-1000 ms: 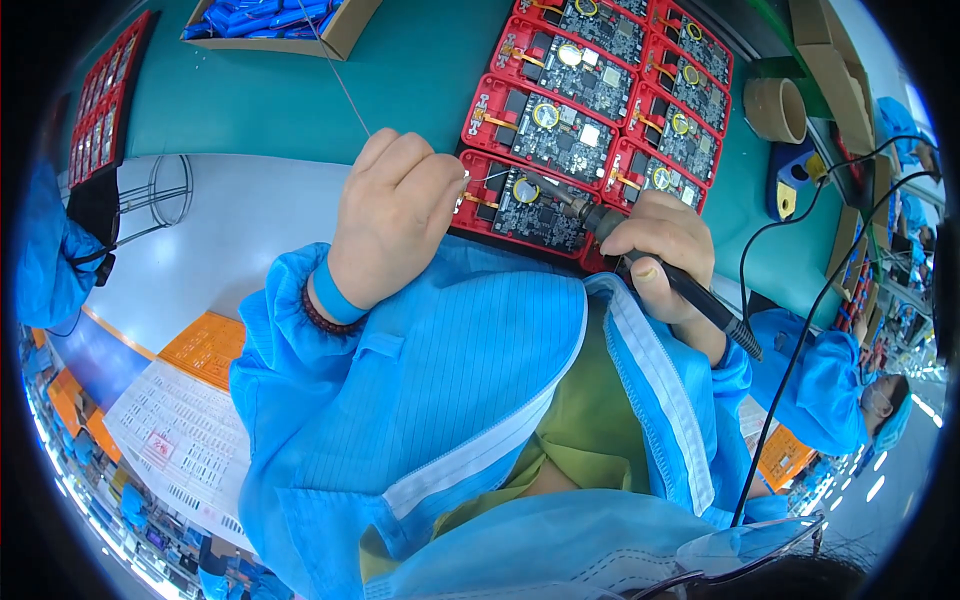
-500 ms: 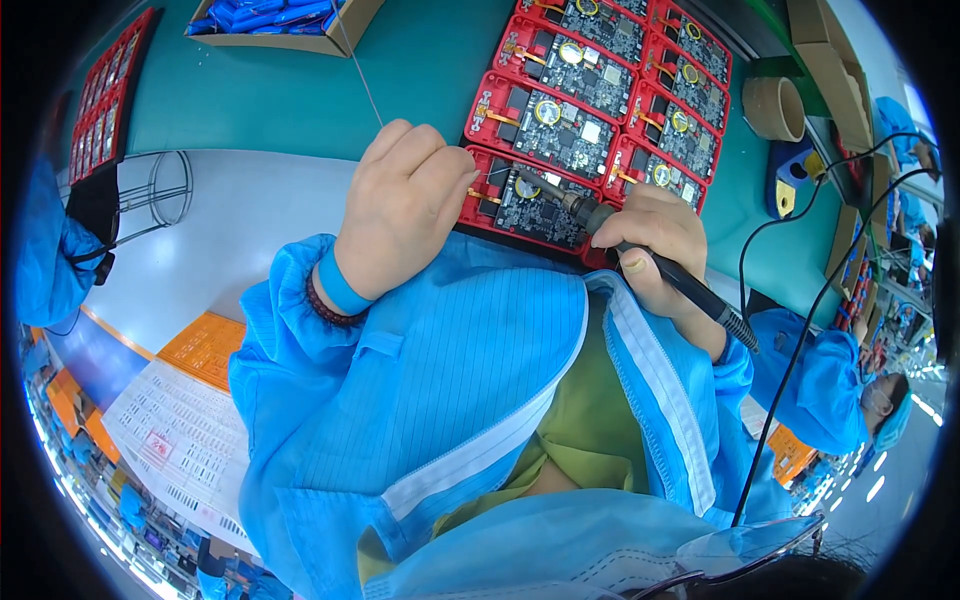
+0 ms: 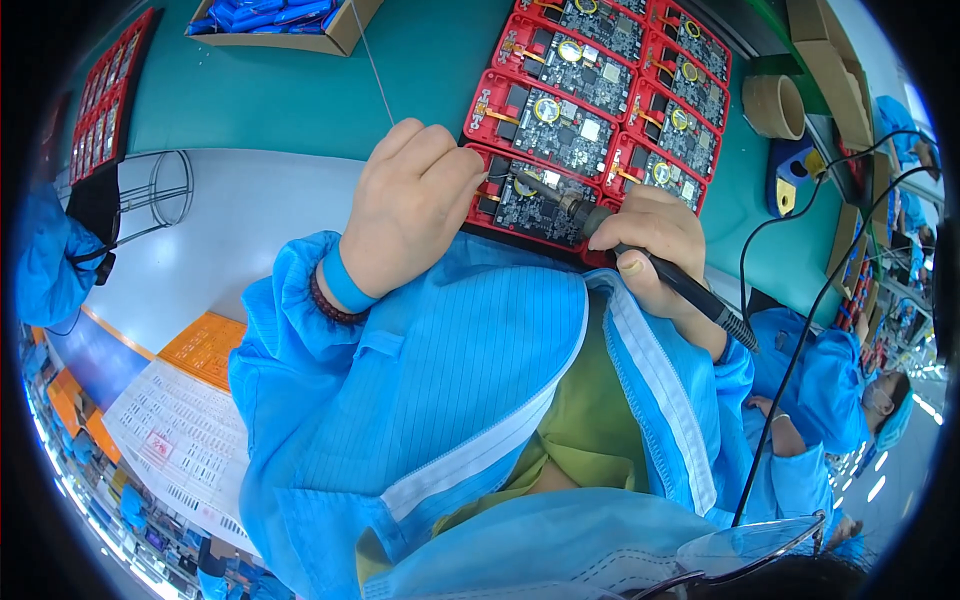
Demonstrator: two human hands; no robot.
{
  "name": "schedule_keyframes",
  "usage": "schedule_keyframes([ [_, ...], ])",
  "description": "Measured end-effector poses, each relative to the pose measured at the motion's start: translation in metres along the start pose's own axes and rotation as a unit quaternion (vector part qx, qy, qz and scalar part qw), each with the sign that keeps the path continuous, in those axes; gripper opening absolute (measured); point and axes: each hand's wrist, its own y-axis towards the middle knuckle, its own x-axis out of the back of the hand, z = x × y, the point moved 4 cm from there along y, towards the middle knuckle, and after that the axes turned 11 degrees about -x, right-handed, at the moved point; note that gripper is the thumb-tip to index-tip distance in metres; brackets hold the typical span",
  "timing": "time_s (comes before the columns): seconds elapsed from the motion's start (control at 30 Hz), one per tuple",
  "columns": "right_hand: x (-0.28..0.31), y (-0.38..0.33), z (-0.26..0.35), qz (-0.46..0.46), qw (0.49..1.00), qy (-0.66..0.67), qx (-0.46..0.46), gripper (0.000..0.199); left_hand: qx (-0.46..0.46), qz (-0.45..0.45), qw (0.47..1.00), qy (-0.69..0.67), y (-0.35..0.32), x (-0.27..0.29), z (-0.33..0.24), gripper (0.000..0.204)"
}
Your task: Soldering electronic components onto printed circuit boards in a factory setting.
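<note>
Solder wire runs as a thin line from the left hand up toward the cardboard box of blue parts; a second ago that hand sat a little lower and further left, and it has since slid up so its curled fingers rest against the near edge of the nearest circuit board in its red tray. Fingertips are turned under, so the pinch on the wire is likely but cannot be seen. The right hand has stayed clenched round the black soldering iron, whose tip now lies over that same board — work has shifted onto this near board. The joint itself is hidden between the knuckles, and a cable trails off — its end is cut by the rim.
</note>
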Motion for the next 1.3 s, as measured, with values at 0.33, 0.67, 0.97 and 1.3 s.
schedule_keyframes([
  [0.33, 0.035, -0.013, 0.015, -0.098, 0.995, 0.007, -0.012, 0.038, 0.054, -0.032, 0.997, 0.035, -0.001, 0.012, 0.011, 0.012],
  [0.67, 0.029, -0.012, 0.014, -0.049, 0.999, 0.014, -0.005, 0.027, 0.041, -0.015, 0.999, -0.012, 0.006, 0.010, 0.000, 0.013],
  [0.97, 0.012, -0.002, 0.006, -0.013, 1.000, 0.023, -0.005, 0.019, 0.024, 0.016, 0.999, 0.015, 0.003, 0.003, -0.006, 0.013],
  [1.3, 0.003, -0.001, 0.005, -0.002, 1.000, 0.005, -0.021, 0.019, 0.013, 0.022, 0.999, 0.021, -0.001, 0.004, -0.006, 0.013],
])
